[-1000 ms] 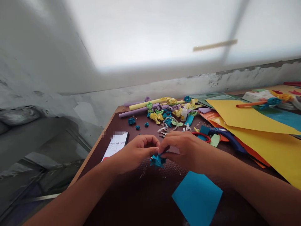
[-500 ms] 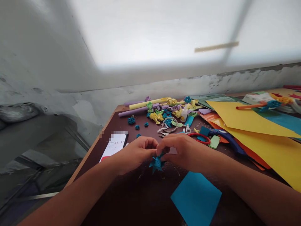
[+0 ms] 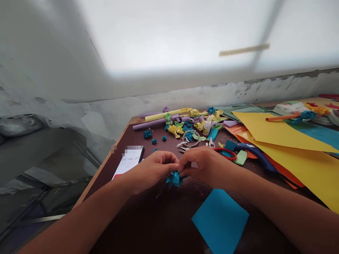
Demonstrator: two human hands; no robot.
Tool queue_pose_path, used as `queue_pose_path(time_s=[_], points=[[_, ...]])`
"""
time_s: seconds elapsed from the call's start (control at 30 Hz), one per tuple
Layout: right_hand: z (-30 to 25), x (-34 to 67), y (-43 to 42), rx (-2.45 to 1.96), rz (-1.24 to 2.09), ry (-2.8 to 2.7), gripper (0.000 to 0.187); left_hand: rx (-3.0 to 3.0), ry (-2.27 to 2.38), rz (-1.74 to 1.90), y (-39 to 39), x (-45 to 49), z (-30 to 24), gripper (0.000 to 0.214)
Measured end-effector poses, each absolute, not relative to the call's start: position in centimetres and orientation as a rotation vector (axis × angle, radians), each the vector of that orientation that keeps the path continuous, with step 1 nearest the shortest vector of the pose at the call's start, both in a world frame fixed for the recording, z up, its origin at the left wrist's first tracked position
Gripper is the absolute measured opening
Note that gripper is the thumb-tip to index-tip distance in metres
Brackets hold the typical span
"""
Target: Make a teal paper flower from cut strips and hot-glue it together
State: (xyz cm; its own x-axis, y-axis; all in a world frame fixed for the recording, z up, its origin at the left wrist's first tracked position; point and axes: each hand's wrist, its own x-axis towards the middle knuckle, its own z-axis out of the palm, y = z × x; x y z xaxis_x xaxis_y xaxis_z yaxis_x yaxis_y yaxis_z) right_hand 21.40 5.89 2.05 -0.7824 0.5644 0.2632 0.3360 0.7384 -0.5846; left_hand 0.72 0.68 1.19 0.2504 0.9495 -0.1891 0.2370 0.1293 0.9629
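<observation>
A small blue folded paper flower (image 3: 174,179) with pointed petals hangs below my fingertips, above the dark table. My left hand (image 3: 155,171) pinches it from the left between thumb and fingers. From the right, my right hand (image 3: 201,165) pinches it too, its fingertips nearly touching the left ones. Part of the flower is hidden behind the fingers. Flat on the table below my right forearm lies a blue paper sheet (image 3: 221,220) with several straight sides.
A phone (image 3: 129,160) showing a timer lies left of my hands. Beyond them are red-handled scissors (image 3: 226,153), a glue bottle (image 3: 207,127), a silver ring (image 3: 192,138), crumpled paper flowers (image 3: 174,130) and rolled purple paper (image 3: 152,123). Yellow sheets (image 3: 280,135) spread at right, near a dark-blue tool (image 3: 261,158).
The blue paper flower has turned and shifted slightly up and left between my fingers. Both hands stay pinched together.
</observation>
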Motion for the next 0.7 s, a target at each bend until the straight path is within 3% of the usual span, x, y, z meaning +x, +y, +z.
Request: queue_pose_path(time_s=[0.43,0.7], points=[[1.8,21.7,6.4,-0.371,0.33,-2.532,0.013,1.278,1.204,0.885,1.0,0.6,0.9,0.023],[1.6,21.8,6.0,-0.228,-0.349,-2.319,0.013,1.252,1.054,1.148,1.4,0.8,0.5,0.022]])
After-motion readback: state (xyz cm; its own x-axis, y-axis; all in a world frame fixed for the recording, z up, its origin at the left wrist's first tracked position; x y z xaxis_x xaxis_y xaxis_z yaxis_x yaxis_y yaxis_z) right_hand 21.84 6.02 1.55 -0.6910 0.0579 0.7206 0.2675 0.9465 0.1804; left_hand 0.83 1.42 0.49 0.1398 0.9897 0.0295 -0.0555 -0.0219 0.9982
